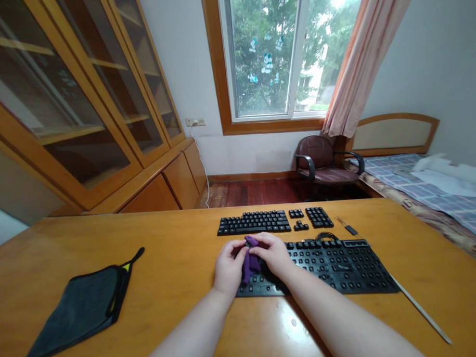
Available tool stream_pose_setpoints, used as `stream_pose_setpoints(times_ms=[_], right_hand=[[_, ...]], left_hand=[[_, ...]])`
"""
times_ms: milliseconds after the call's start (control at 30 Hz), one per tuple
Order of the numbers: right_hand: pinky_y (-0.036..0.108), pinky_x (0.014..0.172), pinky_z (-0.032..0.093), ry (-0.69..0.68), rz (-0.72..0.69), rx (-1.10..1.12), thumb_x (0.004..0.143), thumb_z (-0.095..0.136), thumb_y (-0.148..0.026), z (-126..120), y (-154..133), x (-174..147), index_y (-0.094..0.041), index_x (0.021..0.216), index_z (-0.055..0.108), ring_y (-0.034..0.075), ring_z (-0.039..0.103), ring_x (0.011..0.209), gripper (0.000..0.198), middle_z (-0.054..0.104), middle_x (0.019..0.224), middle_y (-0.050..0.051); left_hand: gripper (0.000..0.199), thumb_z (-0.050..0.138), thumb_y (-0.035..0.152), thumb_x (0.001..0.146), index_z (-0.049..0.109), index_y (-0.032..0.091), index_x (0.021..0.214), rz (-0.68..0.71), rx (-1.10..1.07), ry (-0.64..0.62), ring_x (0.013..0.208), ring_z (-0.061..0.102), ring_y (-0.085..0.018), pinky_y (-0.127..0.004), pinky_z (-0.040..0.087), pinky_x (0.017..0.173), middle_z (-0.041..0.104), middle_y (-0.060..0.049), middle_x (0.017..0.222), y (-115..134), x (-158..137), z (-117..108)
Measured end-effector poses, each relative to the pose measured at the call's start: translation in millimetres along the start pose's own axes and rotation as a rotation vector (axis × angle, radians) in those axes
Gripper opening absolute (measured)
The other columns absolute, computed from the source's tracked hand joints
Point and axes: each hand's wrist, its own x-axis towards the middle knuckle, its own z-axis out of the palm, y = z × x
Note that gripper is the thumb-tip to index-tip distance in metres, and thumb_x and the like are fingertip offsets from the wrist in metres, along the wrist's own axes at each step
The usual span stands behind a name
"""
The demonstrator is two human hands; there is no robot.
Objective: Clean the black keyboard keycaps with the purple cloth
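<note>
Both hands meet over the left part of a black keyboard base whose keycaps are off. My left hand pinches one side of a purple cloth, and my right hand pinches the other side. A small dark piece seems to sit in the cloth between the fingertips; it is too small to name. The cloth's lower end hangs down over the keyboard base. Behind the hands, loose black keycaps lie laid out in keyboard order, with the number-pad keycaps at their right.
A folded dark grey cloth with a loop lies at the left of the wooden desk. To the right are a small wire keycap puller and a thin pale stick. A chair stands beyond the desk.
</note>
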Motion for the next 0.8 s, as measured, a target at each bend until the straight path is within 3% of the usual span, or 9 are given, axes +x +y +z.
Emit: stream_pose_setpoints(times_ms=[167,500,800], right_hand=[[0.034,0.076,0.051,0.03,0.077,0.073,0.06,0.076,-0.028,0.2,6.8,0.4,-0.02,0.081,0.072,0.02,0.064,0.078,0.023,0.069,0.08,0.004],[0.029,0.07,0.049,0.042,-0.048,-0.097,0.073,0.065,-0.023,-3.8,1.4,-0.7,-0.019,0.075,0.07,0.017,0.061,0.072,0.007,0.065,0.075,0.004],[0.033,0.076,0.049,0.003,-0.12,-0.179,0.075,0.065,-0.027,-2.2,-0.1,-3.8,-0.022,0.091,0.07,0.019,0.062,0.081,0.018,0.068,0.084,0.005]], left_hand=[[0.014,0.065,0.026,0.067,0.066,0.015,0.076,-0.059,-0.035,-0.006,0.079,0.064,-0.018,-0.033,0.051,0.08,0.068,-0.005,0.08,3.1,1.0,0.5],[0.02,0.068,0.029,0.065,0.066,0.014,0.077,-0.137,-0.108,0.001,0.077,0.065,-0.019,-0.034,0.052,0.078,0.07,-0.006,0.079,7.1,0.2,2.1],[0.021,0.068,0.03,0.065,0.066,0.014,0.078,-0.154,-0.123,-0.003,0.08,0.066,-0.02,-0.034,0.052,0.079,0.071,-0.007,0.082,10.2,0.2,2.1]])
